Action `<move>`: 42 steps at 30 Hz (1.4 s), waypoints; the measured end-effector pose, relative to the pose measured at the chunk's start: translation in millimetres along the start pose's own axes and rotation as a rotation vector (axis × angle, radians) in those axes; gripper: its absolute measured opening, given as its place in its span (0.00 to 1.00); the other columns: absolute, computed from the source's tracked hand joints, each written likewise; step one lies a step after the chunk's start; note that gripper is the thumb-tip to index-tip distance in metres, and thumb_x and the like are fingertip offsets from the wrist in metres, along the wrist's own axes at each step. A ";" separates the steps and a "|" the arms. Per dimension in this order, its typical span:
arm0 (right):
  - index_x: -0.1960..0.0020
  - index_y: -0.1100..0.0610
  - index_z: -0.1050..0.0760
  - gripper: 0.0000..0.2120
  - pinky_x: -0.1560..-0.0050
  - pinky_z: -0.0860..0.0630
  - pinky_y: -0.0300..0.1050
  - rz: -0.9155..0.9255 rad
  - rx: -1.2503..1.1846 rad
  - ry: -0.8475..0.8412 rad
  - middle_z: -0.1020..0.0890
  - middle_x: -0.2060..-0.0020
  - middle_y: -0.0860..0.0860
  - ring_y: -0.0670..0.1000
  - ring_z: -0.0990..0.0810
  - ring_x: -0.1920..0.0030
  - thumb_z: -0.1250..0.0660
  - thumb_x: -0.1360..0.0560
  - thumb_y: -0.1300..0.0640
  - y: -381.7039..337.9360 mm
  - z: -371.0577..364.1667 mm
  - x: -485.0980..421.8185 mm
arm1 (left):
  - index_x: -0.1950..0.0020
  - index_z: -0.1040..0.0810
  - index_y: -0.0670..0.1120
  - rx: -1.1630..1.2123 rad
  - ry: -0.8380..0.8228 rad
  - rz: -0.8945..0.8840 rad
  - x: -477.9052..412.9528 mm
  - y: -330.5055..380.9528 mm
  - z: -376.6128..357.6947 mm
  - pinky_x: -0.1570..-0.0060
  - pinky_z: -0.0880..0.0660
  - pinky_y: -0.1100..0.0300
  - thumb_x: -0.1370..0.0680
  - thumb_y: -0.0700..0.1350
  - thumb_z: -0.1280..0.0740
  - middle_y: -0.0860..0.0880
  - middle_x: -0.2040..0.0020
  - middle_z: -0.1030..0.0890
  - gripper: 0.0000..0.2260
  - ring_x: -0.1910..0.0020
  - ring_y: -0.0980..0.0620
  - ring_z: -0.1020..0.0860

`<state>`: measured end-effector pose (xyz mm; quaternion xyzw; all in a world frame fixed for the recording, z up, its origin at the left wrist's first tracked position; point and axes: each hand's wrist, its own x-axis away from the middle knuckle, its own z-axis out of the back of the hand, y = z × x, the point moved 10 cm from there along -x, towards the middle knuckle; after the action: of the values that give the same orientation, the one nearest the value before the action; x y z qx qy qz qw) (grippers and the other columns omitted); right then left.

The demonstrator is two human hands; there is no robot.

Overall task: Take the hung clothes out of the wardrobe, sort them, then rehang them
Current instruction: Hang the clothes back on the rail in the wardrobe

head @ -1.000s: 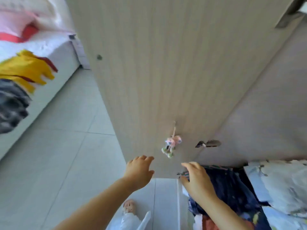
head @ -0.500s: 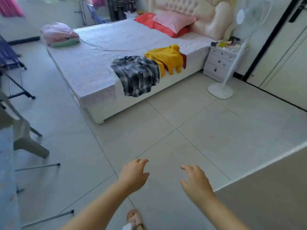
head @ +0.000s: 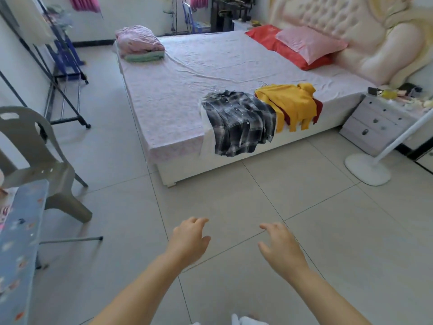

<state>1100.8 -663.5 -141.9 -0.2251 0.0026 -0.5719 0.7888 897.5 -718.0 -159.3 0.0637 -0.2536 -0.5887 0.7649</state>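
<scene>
A black-and-white plaid shirt (head: 239,123) lies over the near edge of the bed (head: 178,90), on a white garment (head: 206,137) and still on a hanger. Right of it lies a yellow hooded top (head: 290,104) with a dark red garment (head: 318,111) under it. My left hand (head: 189,240) and my right hand (head: 281,247) are stretched out low over the tiled floor, well short of the bed, fingers apart and holding nothing. The wardrobe is out of view.
A grey plastic chair (head: 35,160) and a blue patterned ironing board (head: 18,242) stand at the left. A metal clothes rack (head: 63,90) is behind them. A white fan base (head: 367,170) and a nightstand (head: 379,123) are at the right. Folded bedding (head: 138,43) sits on the bed's far corner.
My view has swung from the wardrobe door and its clothes round to the bed and moved a little closer. Both hands stay out in front, empty.
</scene>
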 end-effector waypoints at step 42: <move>0.32 0.52 0.34 0.21 0.35 0.34 0.48 0.139 0.100 -0.148 0.30 0.35 0.50 0.51 0.32 0.35 0.38 0.23 0.53 -74.5 186.6 -871.9 | 0.29 0.37 0.51 0.142 0.082 0.146 -807.3 -21.3 296.8 0.40 0.31 0.52 0.22 0.49 0.40 0.49 0.32 0.32 0.21 0.35 0.48 0.31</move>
<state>780.9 171.7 -168.4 -0.2261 -0.0686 -0.4971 0.8349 597.7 88.5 -164.1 0.1234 -0.2670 -0.5090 0.8090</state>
